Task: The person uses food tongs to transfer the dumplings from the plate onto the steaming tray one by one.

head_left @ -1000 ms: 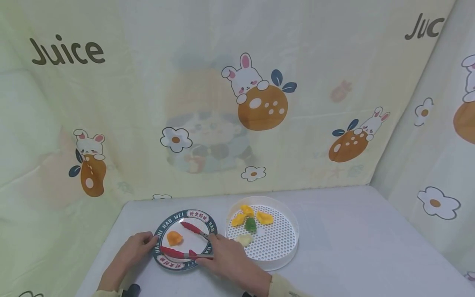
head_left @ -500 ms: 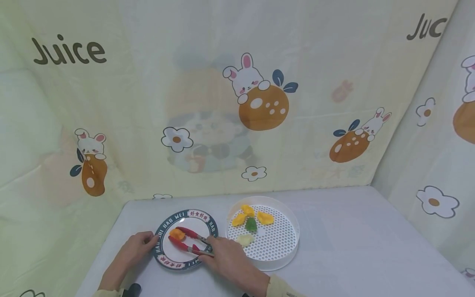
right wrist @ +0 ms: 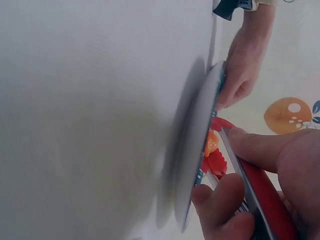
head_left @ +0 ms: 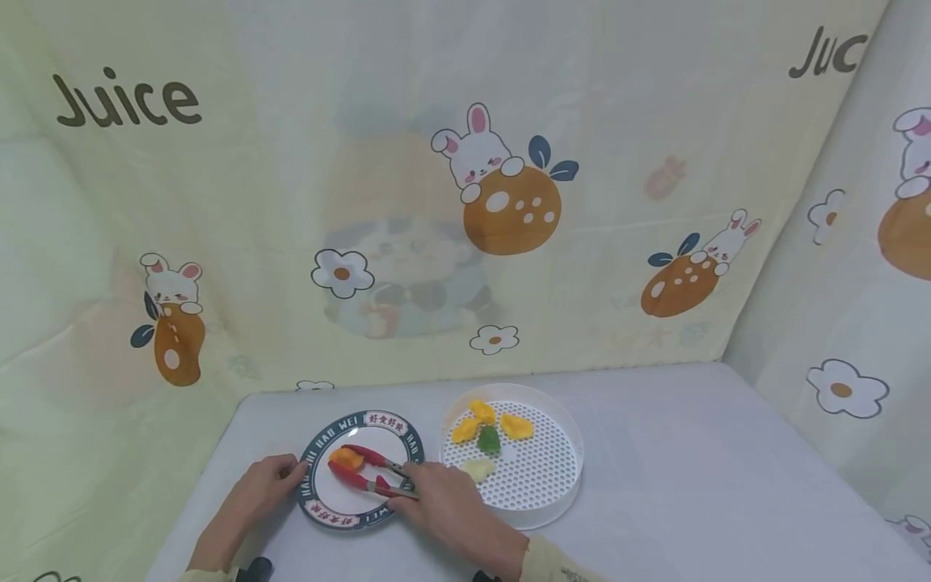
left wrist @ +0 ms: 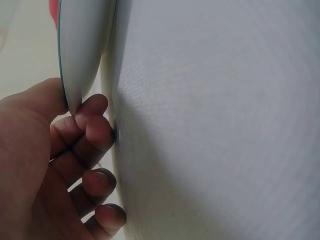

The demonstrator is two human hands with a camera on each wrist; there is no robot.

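Note:
My left hand (head_left: 265, 485) pinches the left rim of a round plate (head_left: 349, 499), white with a dark lettered border; in the left wrist view its thumb is on top and fingertips beneath (left wrist: 97, 112). My right hand (head_left: 454, 505) grips red-tipped metal tongs (head_left: 351, 476), which reach in over the plate's right side. An orange dumpling-shaped piece (head_left: 345, 458) lies on the plate between the tong tips, one red tip on either side. In the right wrist view, the piece (right wrist: 212, 142) shows between the red tips, partly hidden by the plate's edge.
Right of the plate stands a round white tray (head_left: 541, 477) with a perforated floor. Yellow pieces (head_left: 516, 426), a green one (head_left: 489, 440) and a pale one (head_left: 478, 470) lie in it. A printed curtain (head_left: 596, 267) hangs behind the white table (head_left: 676, 469).
The tongs have narrowed from wide apart to close around the orange dumpling-shaped piece, which has shifted slightly toward the back of the plate. My left hand stays at the rim.

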